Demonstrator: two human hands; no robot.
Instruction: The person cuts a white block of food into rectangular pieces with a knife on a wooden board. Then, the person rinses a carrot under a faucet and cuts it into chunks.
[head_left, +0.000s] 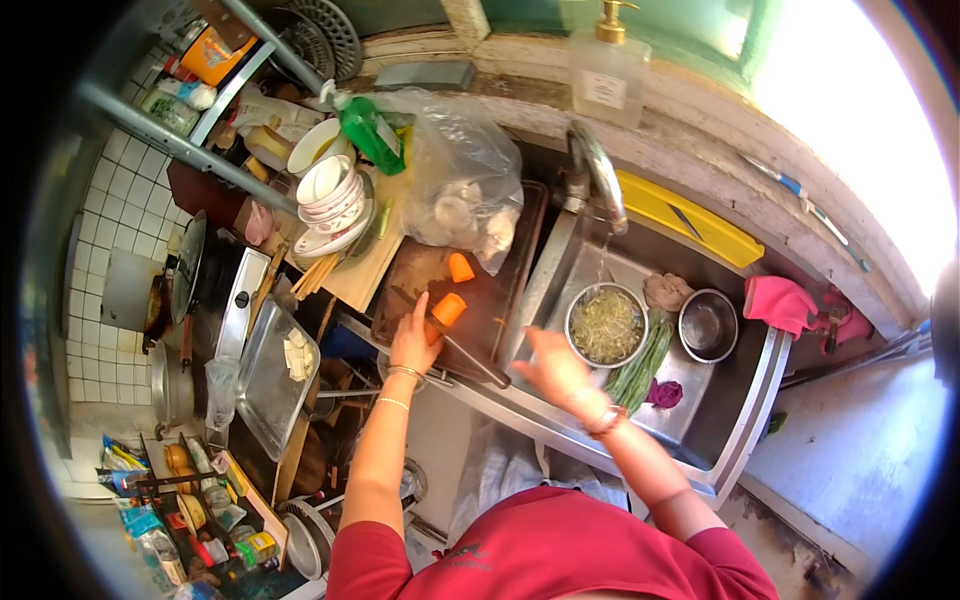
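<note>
My left hand (411, 345) grips an orange carrot piece (448, 308) at the near side of a dark brown cutting board (487, 315). Across the carrot runs a kitchen knife (471, 360), its dark handle towards the sink with no hand on it. Whether the blade is sunk into the carrot cannot be told. A shorter carrot piece (460, 268) lies farther up the board. Blurred, with nothing visible in it, my right hand (555, 371) hovers over the sink's near left edge, fingers apart. Beside it stands a metal bowl of bean sprouts (606, 325) under the faucet (596, 176).
The steel sink (686, 427) also holds long green beans (641, 364), a purple vegetable piece (664, 394) and a metal bowl (708, 325). A plastic bag of mushrooms (461, 172) overlaps the board. Stacked bowls (330, 195) stand left; a metal tray (262, 382) carries pale cut pieces (299, 355).
</note>
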